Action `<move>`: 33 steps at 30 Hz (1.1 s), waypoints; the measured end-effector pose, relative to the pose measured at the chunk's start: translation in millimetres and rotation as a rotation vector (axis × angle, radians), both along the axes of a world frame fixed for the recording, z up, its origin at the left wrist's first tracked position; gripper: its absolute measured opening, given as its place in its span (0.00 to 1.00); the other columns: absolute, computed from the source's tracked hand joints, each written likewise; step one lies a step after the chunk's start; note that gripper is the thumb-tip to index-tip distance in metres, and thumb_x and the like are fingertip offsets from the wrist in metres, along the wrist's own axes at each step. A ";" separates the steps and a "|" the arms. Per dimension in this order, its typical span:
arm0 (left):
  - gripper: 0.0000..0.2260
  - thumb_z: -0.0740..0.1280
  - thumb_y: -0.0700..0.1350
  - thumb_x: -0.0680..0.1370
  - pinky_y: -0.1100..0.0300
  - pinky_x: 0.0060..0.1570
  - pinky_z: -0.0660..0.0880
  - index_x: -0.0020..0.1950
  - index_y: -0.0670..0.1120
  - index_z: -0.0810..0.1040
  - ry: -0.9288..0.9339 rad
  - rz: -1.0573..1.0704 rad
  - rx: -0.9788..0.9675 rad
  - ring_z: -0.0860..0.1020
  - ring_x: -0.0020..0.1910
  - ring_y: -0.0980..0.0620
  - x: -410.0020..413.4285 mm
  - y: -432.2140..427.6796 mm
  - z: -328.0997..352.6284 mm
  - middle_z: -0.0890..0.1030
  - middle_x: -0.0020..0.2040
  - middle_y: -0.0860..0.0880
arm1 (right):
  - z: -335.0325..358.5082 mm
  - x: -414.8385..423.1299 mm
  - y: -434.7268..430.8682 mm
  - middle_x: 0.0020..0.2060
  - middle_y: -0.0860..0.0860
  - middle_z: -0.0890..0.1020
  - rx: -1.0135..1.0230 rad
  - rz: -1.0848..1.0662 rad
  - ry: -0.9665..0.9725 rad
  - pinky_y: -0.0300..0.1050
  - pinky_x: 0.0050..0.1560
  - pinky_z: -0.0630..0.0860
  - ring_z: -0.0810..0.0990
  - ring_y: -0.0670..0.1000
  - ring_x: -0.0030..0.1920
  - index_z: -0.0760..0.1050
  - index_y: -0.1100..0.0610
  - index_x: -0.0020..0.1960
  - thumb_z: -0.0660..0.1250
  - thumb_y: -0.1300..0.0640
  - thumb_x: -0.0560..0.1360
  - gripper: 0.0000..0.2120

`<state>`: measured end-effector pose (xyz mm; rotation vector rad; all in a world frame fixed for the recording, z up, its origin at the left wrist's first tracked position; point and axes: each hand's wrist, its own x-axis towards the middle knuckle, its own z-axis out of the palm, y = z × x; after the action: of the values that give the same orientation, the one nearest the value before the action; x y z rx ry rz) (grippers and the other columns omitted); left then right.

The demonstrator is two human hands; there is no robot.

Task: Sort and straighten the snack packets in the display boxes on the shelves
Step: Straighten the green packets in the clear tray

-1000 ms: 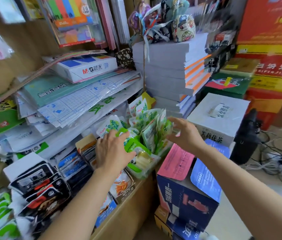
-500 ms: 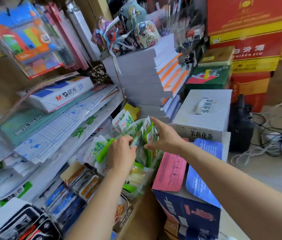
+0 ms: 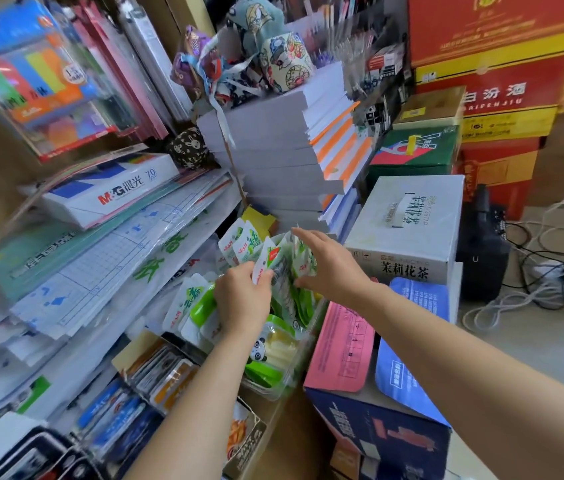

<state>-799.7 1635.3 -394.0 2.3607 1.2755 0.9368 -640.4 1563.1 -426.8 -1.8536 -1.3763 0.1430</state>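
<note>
Several layers of stationery fill the left side. Hanging packs of coloured sticky notes [image 3: 41,81] are at the top, with a white M&G paper ream [image 3: 111,192] below them, lying on slanting stacks of plastic-wrapped sheets [image 3: 100,268]. Under those, along the lower shelf, stand dark packets [image 3: 31,459], blue packets [image 3: 114,414] and an open cardboard display box [image 3: 131,351] of orange-and-brown packets.

Further right, at the shelf's end, a clear display box [image 3: 294,374] holds green-and-white snack packets [image 3: 239,242]. Some stand upright in a loose bunch, and others lean or lie flat toward the left. A panda-print packet [image 3: 260,348] lies at the front of the box.

The left hand [image 3: 242,299] enters from below with its fingers curled, pinching a white packet [image 3: 267,259] with a red mark at the left of the bunch. The right hand [image 3: 329,265] enters from the right and clasps the upright bunch, fingers stretched over the far tops and thumb pressed to the near side.

Behind the packets rises a stack of white notebooks [image 3: 273,150] with orange-striped edges and cloth pouches [image 3: 284,60] on top. Right of the hands sits a white tea carton [image 3: 408,226]. In front of it is a blue carton [image 3: 384,438], whose pink flap [image 3: 339,348] lies open just beside the clear display box. A green box [image 3: 415,147] and red cartons [image 3: 492,64] stand further back. At the far right, a black device [image 3: 481,251] stands near tangled cables [image 3: 550,289] on the floor.
</note>
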 end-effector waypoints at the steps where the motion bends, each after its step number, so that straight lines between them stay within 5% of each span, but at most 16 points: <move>1: 0.14 0.73 0.49 0.77 0.52 0.33 0.78 0.33 0.46 0.77 0.035 -0.007 0.002 0.82 0.32 0.49 -1.0 0.9 1.4 0.81 0.29 0.51 | -1.3 -0.2 -0.7 0.76 0.51 0.65 -0.018 0.011 -0.007 0.51 0.66 0.72 0.71 0.56 0.70 0.54 0.48 0.81 0.80 0.55 0.69 0.49; 4: 0.11 0.71 0.46 0.78 0.49 0.36 0.79 0.36 0.45 0.79 0.106 -0.077 0.006 0.83 0.34 0.47 -8.9 5.0 3.7 0.82 0.30 0.49 | -2.9 -1.2 -2.4 0.79 0.50 0.56 -0.048 0.024 -0.080 0.56 0.61 0.77 0.73 0.57 0.68 0.50 0.40 0.80 0.80 0.53 0.69 0.52; 6: 0.03 0.70 0.44 0.79 0.50 0.44 0.81 0.50 0.48 0.83 0.139 -0.123 0.029 0.83 0.42 0.46 -15.3 -1.0 8.9 0.85 0.40 0.48 | -4.1 -4.1 -2.8 0.79 0.49 0.54 -0.041 0.040 -0.178 0.58 0.60 0.77 0.70 0.58 0.69 0.51 0.37 0.79 0.78 0.51 0.70 0.48; 9: 0.17 0.70 0.47 0.80 0.48 0.46 0.76 0.68 0.50 0.78 0.243 -0.047 0.131 0.80 0.52 0.39 -21.3 -8.3 14.0 0.85 0.52 0.43 | -4.1 -8.0 -2.0 0.78 0.48 0.59 -0.040 0.065 -0.198 0.57 0.62 0.76 0.69 0.57 0.69 0.57 0.39 0.78 0.77 0.51 0.71 0.43; 14: 0.06 0.71 0.45 0.80 0.56 0.34 0.64 0.47 0.45 0.78 0.311 -0.015 0.219 0.78 0.40 0.40 -26.4 -1.7 17.5 0.83 0.40 0.42 | 0.5 -6.1 -4.9 0.75 0.49 0.64 -0.013 0.075 -0.066 0.52 0.63 0.75 0.73 0.54 0.68 0.62 0.40 0.77 0.76 0.53 0.72 0.39; 16: 0.05 0.68 0.43 0.81 0.50 0.35 0.68 0.55 0.45 0.81 0.310 -0.049 0.194 0.80 0.47 0.37 -26.6 -0.8 17.5 0.84 0.45 0.40 | 1.0 -7.1 -8.3 0.73 0.50 0.66 0.012 0.059 -0.061 0.50 0.60 0.76 0.74 0.53 0.65 0.63 0.41 0.77 0.76 0.54 0.72 0.38; 18: 0.16 0.65 0.42 0.82 0.47 0.42 0.72 0.69 0.47 0.77 0.291 -0.073 0.174 0.80 0.51 0.38 -26.1 -0.8 19.2 0.85 0.49 0.41 | 2.1 -8.0 -10.4 0.67 0.51 0.69 0.070 0.027 -0.078 0.51 0.58 0.77 0.75 0.53 0.61 0.67 0.44 0.75 0.77 0.54 0.72 0.35; 21: 0.21 0.61 0.42 0.83 0.59 0.30 0.61 0.76 0.52 0.70 0.276 -0.094 0.189 0.73 0.37 0.46 -28.9 0.3 20.4 0.79 0.36 0.44 | 5.0 -10.5 -11.0 0.67 0.51 0.69 0.106 0.047 -0.146 0.54 0.56 0.78 0.73 0.53 0.61 0.68 0.44 0.74 0.76 0.54 0.72 0.33; 24: 0.18 0.59 0.43 0.84 0.59 0.30 0.57 0.75 0.51 0.70 0.301 -0.068 0.232 0.69 0.32 0.52 -34.8 -2.6 27.1 0.80 0.37 0.43 | 4.8 -14.6 -9.1 0.77 0.47 0.60 0.016 0.093 -0.287 0.53 0.61 0.76 0.66 0.55 0.68 0.63 0.41 0.77 0.73 0.52 0.75 0.34; 27: 0.11 0.63 0.43 0.84 0.56 0.34 0.62 0.63 0.45 0.80 0.271 -0.044 0.325 0.75 0.33 0.45 -41.3 -3.3 36.5 0.85 0.40 0.42 | 6.6 -15.2 -6.6 0.79 0.46 0.57 -0.090 0.101 -0.360 0.56 0.64 0.73 0.63 0.56 0.70 0.64 0.42 0.76 0.71 0.51 0.76 0.32; 29: 0.08 0.66 0.43 0.83 0.59 0.31 0.61 0.54 0.43 0.84 0.230 -0.019 0.348 0.74 0.32 0.46 -43.7 1.3 41.0 0.85 0.38 0.44 | 8.5 -15.6 -5.5 0.79 0.45 0.59 -0.121 0.122 -0.314 0.56 0.67 0.70 0.63 0.56 0.70 0.66 0.44 0.76 0.71 0.52 0.77 0.30; 33: 0.08 0.67 0.45 0.82 0.58 0.37 0.66 0.53 0.46 0.85 0.192 0.010 0.361 0.72 0.36 0.50 -47.1 10.5 48.8 0.83 0.44 0.45 | 15.6 -17.5 -4.2 0.77 0.46 0.64 -0.064 0.150 -0.106 0.51 0.67 0.68 0.66 0.55 0.71 0.69 0.45 0.74 0.72 0.56 0.76 0.29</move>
<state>-846.8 1645.8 -345.3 2.7813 1.2760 1.0397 -657.9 1558.9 -411.2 -1.8318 -1.6010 0.1693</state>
